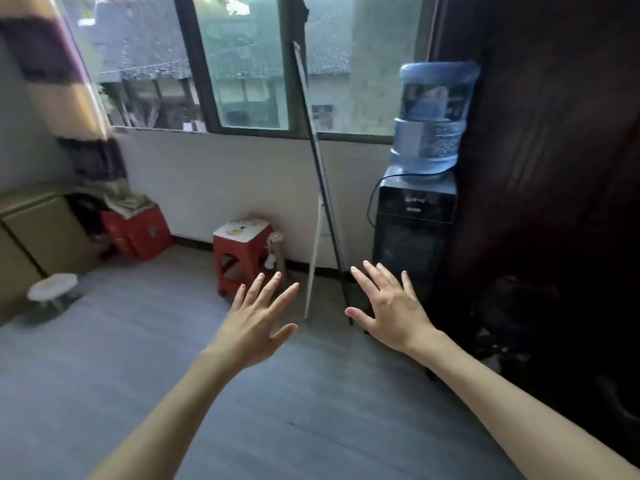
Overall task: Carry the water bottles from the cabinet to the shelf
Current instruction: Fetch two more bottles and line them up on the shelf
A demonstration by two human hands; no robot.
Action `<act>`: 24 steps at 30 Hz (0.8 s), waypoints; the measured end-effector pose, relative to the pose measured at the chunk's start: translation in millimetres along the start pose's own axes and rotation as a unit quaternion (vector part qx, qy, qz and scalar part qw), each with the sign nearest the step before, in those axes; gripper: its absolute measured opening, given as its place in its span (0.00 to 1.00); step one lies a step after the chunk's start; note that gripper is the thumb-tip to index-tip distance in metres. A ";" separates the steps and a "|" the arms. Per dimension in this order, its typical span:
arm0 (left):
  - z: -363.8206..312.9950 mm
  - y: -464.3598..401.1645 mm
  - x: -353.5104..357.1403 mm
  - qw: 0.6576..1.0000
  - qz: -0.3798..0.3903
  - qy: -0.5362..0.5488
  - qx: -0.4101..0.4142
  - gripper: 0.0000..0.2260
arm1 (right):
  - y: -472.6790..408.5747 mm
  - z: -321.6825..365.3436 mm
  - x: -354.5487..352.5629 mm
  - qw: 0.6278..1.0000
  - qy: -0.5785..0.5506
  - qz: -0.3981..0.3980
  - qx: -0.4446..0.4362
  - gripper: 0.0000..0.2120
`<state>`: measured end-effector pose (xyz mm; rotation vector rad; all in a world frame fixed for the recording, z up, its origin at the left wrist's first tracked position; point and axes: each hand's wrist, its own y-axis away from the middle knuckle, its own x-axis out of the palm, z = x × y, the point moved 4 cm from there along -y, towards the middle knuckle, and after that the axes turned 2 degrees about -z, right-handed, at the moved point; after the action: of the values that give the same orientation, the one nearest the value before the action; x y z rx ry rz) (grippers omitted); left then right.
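Observation:
My left hand (254, 320) and my right hand (389, 306) are both stretched out in front of me above the grey floor, palms down, fingers spread and straight. Neither holds anything. No small water bottles show in this view. A large blue water jug (433, 119) sits upside down on a black water dispenser (414, 230) by the wall at the right, beyond my right hand. A tall dark wooden cabinet (554, 150) fills the right side; its inside is too dark to make out.
A red plastic stool (242, 251) stands against the wall under the window. A thin framed panel (317, 168) leans on the wall beside it. Red boxes (138, 233), a tan cabinet (38, 233) and a striped curtain (65, 81) are at the left. A small white stool (52, 287) stands nearby.

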<state>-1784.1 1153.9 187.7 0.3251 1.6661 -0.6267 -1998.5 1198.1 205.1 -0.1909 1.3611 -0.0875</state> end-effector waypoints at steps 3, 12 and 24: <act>84.3 44.0 -8.3 0.996 0.006 0.000 -0.091 0.37 | -51.3 74.7 38.8 0.998 -0.015 0.029 -0.058 0.33; 264.4 158.9 -4.2 0.933 0.038 -0.039 -0.356 0.37 | -170.0 263.6 150.8 0.966 -0.040 0.105 -0.233 0.34; 457.3 107.8 -0.1 0.854 0.000 -0.019 -0.520 0.31 | -387.8 398.4 217.1 0.924 -0.079 0.120 -0.355 0.34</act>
<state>-1351.9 981.3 123.8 -0.4752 1.7229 0.3263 -1545.4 814.1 146.4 -0.6233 1.1947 0.6262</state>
